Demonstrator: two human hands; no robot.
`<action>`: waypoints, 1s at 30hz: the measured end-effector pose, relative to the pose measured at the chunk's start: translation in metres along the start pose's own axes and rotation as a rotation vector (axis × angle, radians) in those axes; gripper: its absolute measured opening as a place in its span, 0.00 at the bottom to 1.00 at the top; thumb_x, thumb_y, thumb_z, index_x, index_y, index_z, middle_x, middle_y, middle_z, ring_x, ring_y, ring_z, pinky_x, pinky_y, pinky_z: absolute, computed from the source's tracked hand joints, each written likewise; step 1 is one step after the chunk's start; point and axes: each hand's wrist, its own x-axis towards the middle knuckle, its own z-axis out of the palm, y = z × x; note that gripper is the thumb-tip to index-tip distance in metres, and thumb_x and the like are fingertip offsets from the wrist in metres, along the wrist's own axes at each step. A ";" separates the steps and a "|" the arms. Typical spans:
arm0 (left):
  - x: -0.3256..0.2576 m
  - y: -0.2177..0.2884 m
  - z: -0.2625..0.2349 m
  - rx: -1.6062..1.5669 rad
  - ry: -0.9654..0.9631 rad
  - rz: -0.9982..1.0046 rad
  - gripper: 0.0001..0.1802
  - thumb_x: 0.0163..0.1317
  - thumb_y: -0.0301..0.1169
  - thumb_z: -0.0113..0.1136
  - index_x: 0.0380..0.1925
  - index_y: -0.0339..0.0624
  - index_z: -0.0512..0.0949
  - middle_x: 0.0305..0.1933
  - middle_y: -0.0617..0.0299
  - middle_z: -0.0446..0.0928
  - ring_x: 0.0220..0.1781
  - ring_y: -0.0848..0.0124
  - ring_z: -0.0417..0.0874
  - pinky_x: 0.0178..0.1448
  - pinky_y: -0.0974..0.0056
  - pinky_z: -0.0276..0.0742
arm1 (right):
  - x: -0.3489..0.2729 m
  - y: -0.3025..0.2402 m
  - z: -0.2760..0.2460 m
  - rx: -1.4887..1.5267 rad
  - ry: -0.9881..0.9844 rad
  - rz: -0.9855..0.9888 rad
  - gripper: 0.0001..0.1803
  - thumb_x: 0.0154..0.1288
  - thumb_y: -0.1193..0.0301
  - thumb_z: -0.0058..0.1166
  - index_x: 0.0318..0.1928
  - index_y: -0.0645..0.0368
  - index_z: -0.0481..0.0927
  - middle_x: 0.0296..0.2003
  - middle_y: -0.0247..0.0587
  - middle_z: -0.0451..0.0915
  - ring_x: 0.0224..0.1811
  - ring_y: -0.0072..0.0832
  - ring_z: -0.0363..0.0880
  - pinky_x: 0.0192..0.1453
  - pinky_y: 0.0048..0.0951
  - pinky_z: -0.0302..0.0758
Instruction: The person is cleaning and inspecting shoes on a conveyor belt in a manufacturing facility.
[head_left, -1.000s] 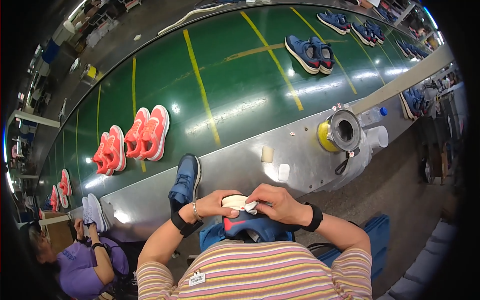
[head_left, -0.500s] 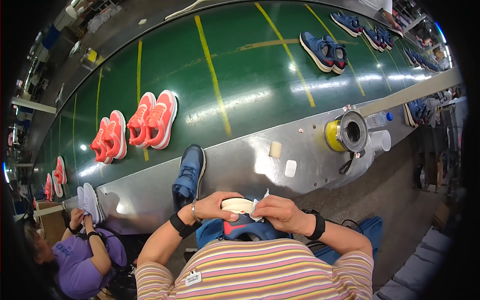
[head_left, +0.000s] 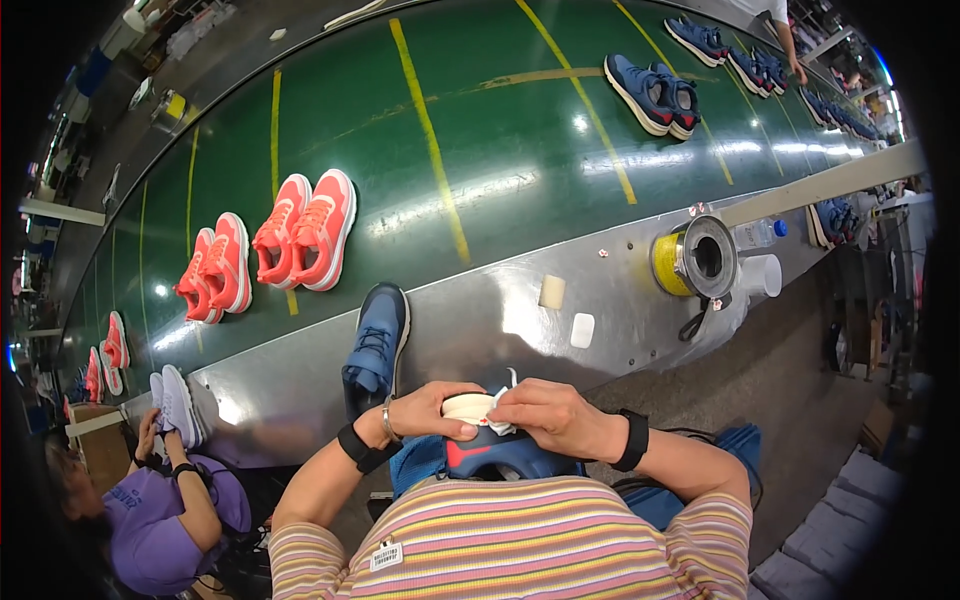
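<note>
Close to my body is a dark blue sneaker with a red patch and a cream sole edge turned away from me. My left hand is closed round its left end, thumb along the sole edge. In the fingers of my right hand is a pinched white cloth, pressed against that edge near some small red marks. Another blue sneaker lies just beyond my left wrist on the metal ledge, its toe pointing away.
Coral sneakers and blue sneakers stand on the green conveyor belt. A tin, a bottle, a cream block and a white pad sit on the ledge. At left, a co-worker in purple handles pale shoes.
My right hand and the cloth have shifted slightly left along the sole edge. My left hand keeps its grip. At the far right, another person's arm now reaches down beside the belt.
</note>
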 end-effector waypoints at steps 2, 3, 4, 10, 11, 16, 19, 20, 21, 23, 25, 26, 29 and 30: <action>-0.003 0.000 0.004 -0.040 -0.009 0.021 0.28 0.46 0.34 0.65 0.48 0.35 0.70 0.41 0.64 0.74 0.43 0.78 0.71 0.50 0.73 0.67 | -0.009 0.003 0.000 -0.046 -0.047 -0.029 0.17 0.44 0.86 0.52 0.37 0.60 0.77 0.32 0.39 0.76 0.34 0.34 0.76 0.36 0.29 0.75; -0.004 0.000 0.003 -0.043 -0.006 0.023 0.28 0.46 0.34 0.65 0.48 0.35 0.70 0.41 0.64 0.74 0.43 0.78 0.71 0.50 0.73 0.67 | -0.011 0.003 0.000 -0.045 -0.051 -0.030 0.17 0.44 0.86 0.52 0.37 0.60 0.77 0.32 0.39 0.76 0.34 0.34 0.76 0.36 0.29 0.75; -0.005 -0.001 0.002 -0.036 -0.015 0.019 0.28 0.47 0.34 0.65 0.48 0.35 0.70 0.41 0.64 0.74 0.43 0.78 0.71 0.49 0.73 0.67 | -0.013 0.004 -0.001 -0.050 -0.063 -0.038 0.17 0.43 0.86 0.52 0.38 0.60 0.77 0.32 0.39 0.76 0.34 0.34 0.77 0.36 0.29 0.75; -0.008 -0.010 0.000 -0.012 -0.035 0.021 0.28 0.47 0.34 0.65 0.49 0.35 0.69 0.42 0.64 0.73 0.43 0.78 0.72 0.49 0.73 0.68 | -0.004 0.000 0.003 -0.055 -0.095 -0.102 0.17 0.43 0.86 0.52 0.38 0.62 0.77 0.33 0.40 0.76 0.36 0.33 0.77 0.38 0.29 0.76; -0.009 -0.013 0.001 -0.014 -0.011 0.038 0.29 0.47 0.34 0.65 0.49 0.35 0.69 0.42 0.64 0.73 0.43 0.78 0.72 0.49 0.73 0.68 | -0.009 0.002 0.003 -0.040 -0.120 -0.073 0.17 0.43 0.86 0.52 0.38 0.62 0.77 0.33 0.40 0.76 0.36 0.34 0.77 0.38 0.29 0.76; -0.010 -0.008 -0.003 -0.021 -0.036 0.010 0.31 0.47 0.35 0.65 0.50 0.33 0.68 0.42 0.63 0.74 0.44 0.77 0.72 0.51 0.72 0.67 | -0.001 0.001 0.006 -0.026 -0.148 -0.106 0.18 0.43 0.85 0.51 0.39 0.63 0.76 0.35 0.41 0.75 0.39 0.34 0.75 0.40 0.30 0.74; -0.014 -0.013 -0.005 -0.038 -0.013 0.006 0.31 0.46 0.36 0.65 0.50 0.33 0.68 0.43 0.61 0.74 0.45 0.76 0.72 0.52 0.71 0.67 | 0.005 -0.004 0.007 -0.002 -0.170 -0.082 0.14 0.45 0.83 0.52 0.37 0.63 0.75 0.34 0.42 0.73 0.38 0.34 0.73 0.41 0.31 0.73; -0.014 -0.015 -0.004 -0.054 0.009 0.011 0.32 0.46 0.37 0.65 0.50 0.33 0.68 0.43 0.61 0.74 0.45 0.76 0.72 0.52 0.71 0.67 | 0.003 -0.005 0.005 0.003 -0.187 -0.039 0.11 0.46 0.81 0.53 0.35 0.63 0.74 0.32 0.42 0.72 0.37 0.35 0.73 0.40 0.31 0.73; -0.015 -0.016 -0.005 -0.054 0.012 0.015 0.32 0.46 0.37 0.65 0.50 0.33 0.68 0.43 0.61 0.74 0.45 0.76 0.72 0.52 0.71 0.67 | 0.000 -0.005 0.005 0.002 -0.191 -0.042 0.11 0.46 0.81 0.53 0.35 0.63 0.74 0.32 0.42 0.72 0.37 0.35 0.73 0.40 0.31 0.73; -0.019 -0.017 -0.008 -0.016 0.072 0.010 0.33 0.46 0.39 0.66 0.49 0.33 0.68 0.44 0.60 0.74 0.45 0.75 0.72 0.52 0.71 0.67 | -0.002 -0.005 0.005 0.163 -0.132 0.261 0.07 0.49 0.78 0.54 0.31 0.62 0.73 0.29 0.41 0.72 0.32 0.34 0.73 0.39 0.31 0.71; -0.021 -0.015 -0.010 -0.009 0.062 0.001 0.33 0.45 0.40 0.66 0.49 0.33 0.68 0.43 0.61 0.74 0.45 0.75 0.72 0.52 0.71 0.67 | 0.008 -0.010 0.004 0.157 -0.144 0.346 0.06 0.51 0.76 0.54 0.30 0.62 0.72 0.28 0.41 0.72 0.30 0.34 0.73 0.37 0.31 0.70; -0.022 -0.014 -0.012 0.000 0.047 -0.011 0.34 0.45 0.41 0.67 0.49 0.33 0.68 0.43 0.61 0.74 0.45 0.75 0.72 0.52 0.71 0.67 | 0.014 -0.013 0.005 0.152 -0.151 0.433 0.06 0.53 0.73 0.55 0.28 0.61 0.72 0.27 0.41 0.71 0.29 0.34 0.72 0.36 0.30 0.70; -0.024 -0.018 -0.014 0.014 0.062 0.018 0.34 0.45 0.42 0.67 0.49 0.34 0.69 0.43 0.61 0.74 0.45 0.76 0.72 0.51 0.71 0.67 | 0.028 -0.015 0.018 0.166 -0.054 0.367 0.07 0.54 0.72 0.57 0.33 0.60 0.76 0.25 0.40 0.71 0.27 0.31 0.72 0.33 0.30 0.69; -0.025 -0.018 -0.014 0.015 0.064 0.021 0.34 0.45 0.42 0.67 0.49 0.34 0.69 0.43 0.61 0.74 0.45 0.76 0.72 0.51 0.71 0.67 | 0.030 -0.016 0.021 0.213 -0.012 0.329 0.08 0.53 0.72 0.58 0.34 0.60 0.77 0.25 0.39 0.71 0.27 0.31 0.72 0.33 0.30 0.69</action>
